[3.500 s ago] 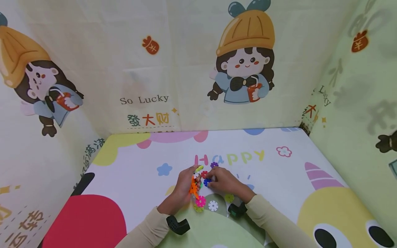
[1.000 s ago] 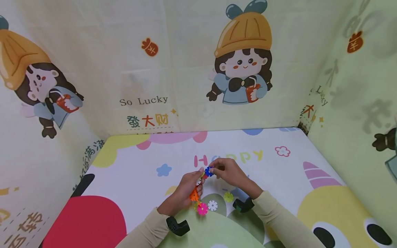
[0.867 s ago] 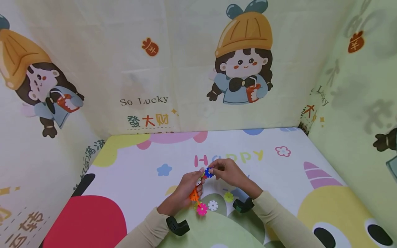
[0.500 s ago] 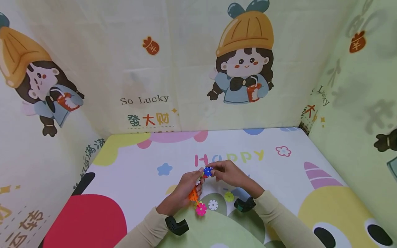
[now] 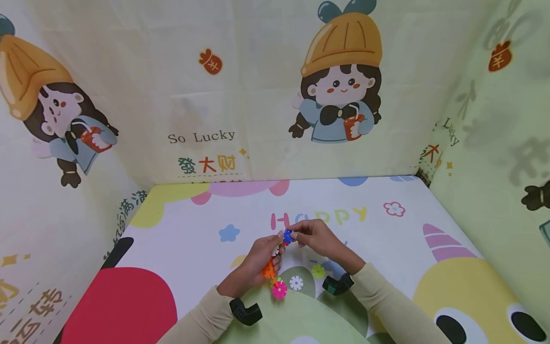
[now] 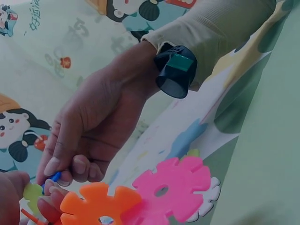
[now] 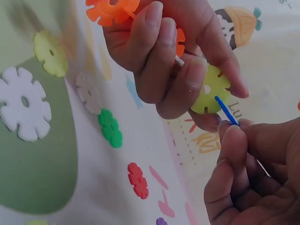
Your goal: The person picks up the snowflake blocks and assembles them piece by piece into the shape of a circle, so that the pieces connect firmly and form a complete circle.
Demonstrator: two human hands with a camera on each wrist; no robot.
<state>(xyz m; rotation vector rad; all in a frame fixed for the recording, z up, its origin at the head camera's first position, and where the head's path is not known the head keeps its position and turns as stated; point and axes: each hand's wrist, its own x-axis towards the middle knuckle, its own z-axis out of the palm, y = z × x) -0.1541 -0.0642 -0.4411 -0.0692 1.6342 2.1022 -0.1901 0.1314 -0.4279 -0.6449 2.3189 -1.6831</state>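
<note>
My left hand [image 5: 257, 260] holds a joined string of notched plastic snowflake discs above the table. An orange disc [image 6: 93, 206] and a pink disc [image 6: 180, 185] hang at its lower end. At its upper end, a yellow-green disc [image 7: 213, 84] is between my left thumb and fingers. My right hand [image 5: 320, 239] pinches a blue snowflake disc [image 5: 288, 236] between thumb and fingertips. The right wrist view shows the blue disc edge-on, its tip overlapping the yellow-green one; whether their notches interlock I cannot tell. My left fingers partly cover the middle of the string.
Loose discs lie on the patterned tabletop: white [image 5: 296, 283] and yellow-green [image 5: 318, 272] near my forearms, plus green [image 7: 110, 128], red [image 7: 138, 180] and purple [image 7: 161, 221] ones in the right wrist view. Printed cloth walls [image 5: 258, 95] enclose the table's back and sides.
My right hand has brought the blue disc up and across from beside my left hand to the string's upper end. Over the last second the blue disc has turned slightly; both hands stay nearly in place.
</note>
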